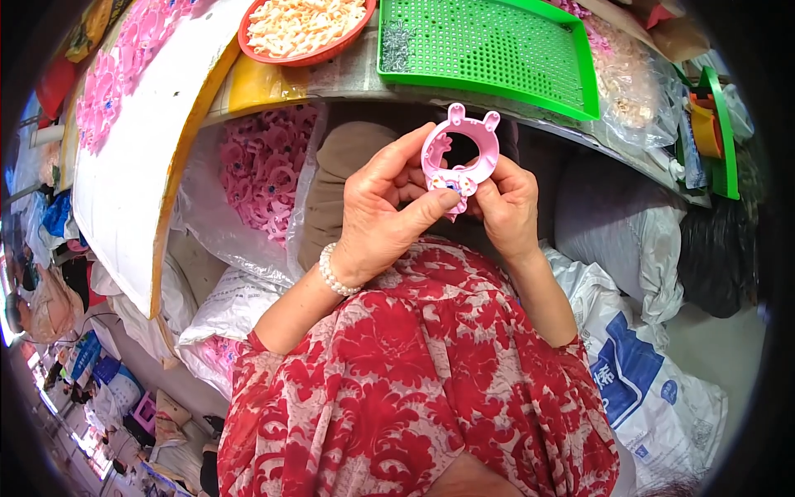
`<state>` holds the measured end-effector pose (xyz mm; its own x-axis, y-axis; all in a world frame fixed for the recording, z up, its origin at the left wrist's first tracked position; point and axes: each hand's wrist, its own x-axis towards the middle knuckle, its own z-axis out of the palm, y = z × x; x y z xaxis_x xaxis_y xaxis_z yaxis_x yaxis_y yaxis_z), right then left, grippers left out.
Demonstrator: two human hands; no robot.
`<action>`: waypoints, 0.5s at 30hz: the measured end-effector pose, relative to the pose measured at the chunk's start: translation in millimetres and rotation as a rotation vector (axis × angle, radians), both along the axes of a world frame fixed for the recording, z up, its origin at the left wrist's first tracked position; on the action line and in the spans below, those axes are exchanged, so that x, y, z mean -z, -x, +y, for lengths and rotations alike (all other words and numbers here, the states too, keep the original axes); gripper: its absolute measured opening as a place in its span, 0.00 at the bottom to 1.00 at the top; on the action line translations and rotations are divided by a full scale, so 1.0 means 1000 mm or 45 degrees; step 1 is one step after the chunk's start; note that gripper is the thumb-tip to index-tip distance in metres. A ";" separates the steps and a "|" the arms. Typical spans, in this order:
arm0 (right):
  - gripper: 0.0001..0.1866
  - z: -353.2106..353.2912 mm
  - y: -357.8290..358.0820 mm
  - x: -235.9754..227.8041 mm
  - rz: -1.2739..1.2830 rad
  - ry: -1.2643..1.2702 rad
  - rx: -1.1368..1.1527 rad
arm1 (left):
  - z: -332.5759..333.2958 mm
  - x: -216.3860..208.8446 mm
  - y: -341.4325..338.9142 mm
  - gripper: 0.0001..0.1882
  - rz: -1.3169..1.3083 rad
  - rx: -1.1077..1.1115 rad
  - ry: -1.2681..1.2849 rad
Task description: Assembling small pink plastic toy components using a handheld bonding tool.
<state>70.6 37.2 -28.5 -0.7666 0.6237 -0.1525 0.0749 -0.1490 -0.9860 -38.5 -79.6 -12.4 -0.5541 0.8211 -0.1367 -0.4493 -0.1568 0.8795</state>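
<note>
Between both hands, above my lap and just in front of the table edge, is a pink plastic ring-shaped part (489,149) with two ear-like tabs on top and small white and blue details at its lower end. My left hand (389,195) grips its lower left side, the thumb pressed on the decorated end. My right hand (507,207) pinches the lower right side, its fingertips partly hidden behind the part. A beaded bracelet circles my left wrist.
On the table are a red basket (306,56) of pale small parts and a green perforated tray (489,50) with small metal pieces. Pink parts lie on the white board (157,74) and fill a plastic bag (265,166) at left. White sacks (662,389) stand at right.
</note>
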 end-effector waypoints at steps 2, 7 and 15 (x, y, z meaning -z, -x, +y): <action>0.08 -0.002 0.002 -0.003 0.006 0.004 0.014 | -0.001 0.007 0.001 0.34 0.155 -0.012 -0.029; 0.08 0.000 0.001 0.003 -0.006 -0.023 0.003 | -0.002 0.009 0.001 0.34 0.266 -0.042 -0.068; 0.07 0.002 -0.004 0.011 -0.048 -0.254 -0.031 | 0.000 0.009 0.003 0.32 -0.039 -0.028 -0.019</action>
<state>74.4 38.8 -39.6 -0.7780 0.6257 -0.0568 0.1136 0.0511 -0.9922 -41.1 -79.1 -21.6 -0.5681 0.8107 -0.1414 -0.4720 -0.1802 0.8630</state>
